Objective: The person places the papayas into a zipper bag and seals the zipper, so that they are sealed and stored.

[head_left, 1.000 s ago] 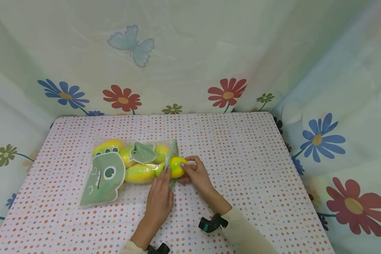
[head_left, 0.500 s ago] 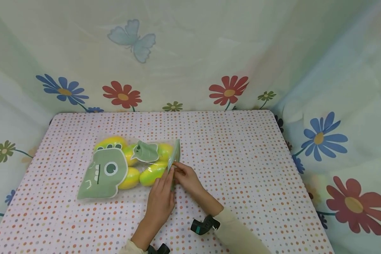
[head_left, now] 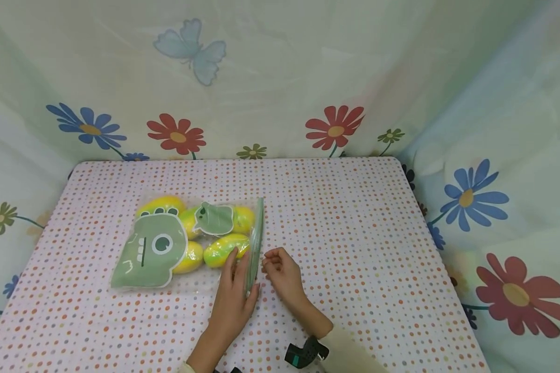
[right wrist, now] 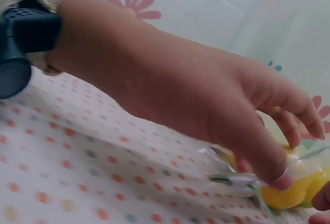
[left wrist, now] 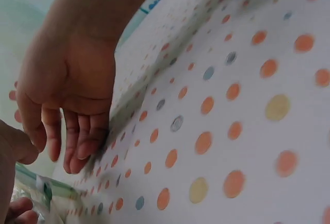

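Observation:
A clear zip bag (head_left: 156,267) with a green one-eyed monster print lies flat at the left of the table in the head view. Inside are several glossy yellow-green, mango-like fruits (head_left: 224,250), partly covered by the print. Its green zip edge (head_left: 259,228) faces right. My left hand (head_left: 232,298) rests at the near right corner of the bag, fingers extended over the film and thumb apart. Just right of the zip edge, my right hand (head_left: 285,277) hovers with loosely curled fingers and holds nothing. The left wrist view shows the right hand (left wrist: 72,90) with its fingers hanging down.
A white tablecloth (head_left: 345,228) with coloured dots covers the table. Curtains (head_left: 270,77) printed with flowers and a butterfly stand behind and at both sides. A black camera (head_left: 306,352) is strapped to the right wrist.
My right hand pushed a yellow-green fruit through the bag's opening, let go and drew back to the right. The zip edge now lies flatter, and the left hand's fingers have spread.

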A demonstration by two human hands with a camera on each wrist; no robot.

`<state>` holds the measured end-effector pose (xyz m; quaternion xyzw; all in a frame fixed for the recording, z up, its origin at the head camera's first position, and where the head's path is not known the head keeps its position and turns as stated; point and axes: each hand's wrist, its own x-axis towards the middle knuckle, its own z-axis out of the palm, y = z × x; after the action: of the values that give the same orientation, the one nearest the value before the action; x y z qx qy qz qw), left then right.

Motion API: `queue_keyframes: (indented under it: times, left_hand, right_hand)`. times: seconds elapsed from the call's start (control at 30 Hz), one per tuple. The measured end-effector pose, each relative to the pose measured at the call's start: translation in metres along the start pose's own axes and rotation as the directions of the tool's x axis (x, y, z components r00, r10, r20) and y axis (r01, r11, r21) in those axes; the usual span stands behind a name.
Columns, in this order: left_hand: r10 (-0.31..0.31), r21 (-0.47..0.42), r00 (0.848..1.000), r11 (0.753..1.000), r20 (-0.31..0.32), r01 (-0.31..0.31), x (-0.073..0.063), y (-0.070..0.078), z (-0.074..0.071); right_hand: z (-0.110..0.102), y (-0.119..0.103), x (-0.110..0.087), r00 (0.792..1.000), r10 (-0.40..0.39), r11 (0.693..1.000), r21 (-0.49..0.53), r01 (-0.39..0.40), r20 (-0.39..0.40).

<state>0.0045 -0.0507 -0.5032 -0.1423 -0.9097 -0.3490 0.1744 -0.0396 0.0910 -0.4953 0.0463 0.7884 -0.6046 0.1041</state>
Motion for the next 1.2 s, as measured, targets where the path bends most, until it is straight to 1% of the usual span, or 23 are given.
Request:
queue_keyframes:
  times: [0.1,0.17,0.23,0.3,0.37,0.4,0.47,0.53,0.6,0.63,0.67,0.73,0.8,0.9,0.97,1.07,1.13,1.2]
  left_hand:
    - [-0.002,-0.008,1.0,1.0,-0.023,0.002,-0.006,0.002,-0.004]
    - [0.014,0.023,0.999,1.0,-0.032,-0.014,-0.008,0.003,-0.006]
    - [0.03,0.058,0.999,0.998,-0.025,-0.028,-0.01,0.003,-0.007]
    - [0.034,0.088,0.999,0.996,0.002,-0.034,-0.012,0.003,-0.007]
    - [0.02,0.098,0.999,0.995,0.047,-0.025,-0.014,0.003,-0.007]
    - [0.011,0.095,0.997,0.995,0.072,-0.018,-0.014,0.003,-0.008]
    - [-0.006,0.089,0.993,0.996,0.117,-0.004,-0.013,0.005,-0.009]
    - [-0.018,0.066,0.989,0.998,0.15,0.008,-0.012,0.007,-0.01]
    - [-0.019,0.032,0.986,0.999,0.166,0.014,-0.012,0.009,-0.013]
    - [-0.016,0.016,0.985,1.0,0.169,0.013,-0.012,0.009,-0.014]
    - [-0.014,0.0,0.985,1.0,0.172,0.014,-0.012,0.009,-0.015]
    - [-0.009,-0.023,0.984,1.0,0.179,0.013,-0.012,0.009,-0.019]
    - [-0.009,-0.034,0.98,0.999,0.197,0.017,-0.013,0.009,-0.022]
    - [-0.023,-0.045,0.97,0.998,0.241,0.034,-0.014,0.008,-0.026]
    - [-0.021,-0.057,0.967,0.998,0.253,0.036,-0.016,0.007,-0.029]
    - [0.02,-0.064,0.974,0.998,0.225,-0.006,-0.018,0.003,-0.031]
    - [0.064,-0.058,0.978,0.997,0.198,-0.054,-0.019,0.0,-0.032]
    - [0.106,-0.025,0.978,0.994,0.178,-0.103,-0.018,-0.003,-0.032]
  right_hand:
    - [-0.001,0.0,-0.014,0.998,0.051,0.998,0.031,-0.052,0.043]
    - [-0.001,0.0,-0.021,0.991,0.094,0.993,0.058,-0.1,0.091]
    - [0.0,0.0,-0.025,0.981,0.127,0.989,0.064,-0.137,0.144]
    - [0.001,0.001,-0.027,0.971,0.141,0.986,0.064,-0.156,0.194]
    - [0.003,0.002,-0.027,0.959,0.154,0.981,0.079,-0.177,0.238]
    - [0.003,0.003,-0.028,0.952,0.158,0.976,0.104,-0.191,0.261]
    - [0.002,0.002,-0.028,0.937,0.17,0.959,0.169,-0.229,0.305]
    - [0.001,0.002,-0.029,0.917,0.189,0.932,0.231,-0.281,0.351]
    - [0.0,0.002,-0.03,0.895,0.204,0.906,0.269,-0.326,0.397]
    - [-0.001,0.002,-0.031,0.886,0.209,0.899,0.275,-0.34,0.414]
    - [-0.001,0.002,-0.031,0.879,0.212,0.894,0.278,-0.351,0.428]
    - [-0.001,0.002,-0.031,0.867,0.219,0.894,0.264,-0.362,0.448]
    - [-0.001,0.002,-0.031,0.861,0.222,0.901,0.24,-0.36,0.458]
    - [-0.001,0.002,-0.029,0.85,0.23,0.912,0.199,-0.358,0.474]
    - [-0.001,0.002,-0.029,0.843,0.234,0.918,0.176,-0.356,0.484]
    - [-0.002,0.001,-0.027,0.843,0.237,0.92,0.168,-0.355,0.482]
    - [-0.003,0.0,-0.026,0.851,0.238,0.919,0.176,-0.354,0.468]
    - [-0.004,-0.002,-0.024,0.86,0.236,0.917,0.188,-0.351,0.453]
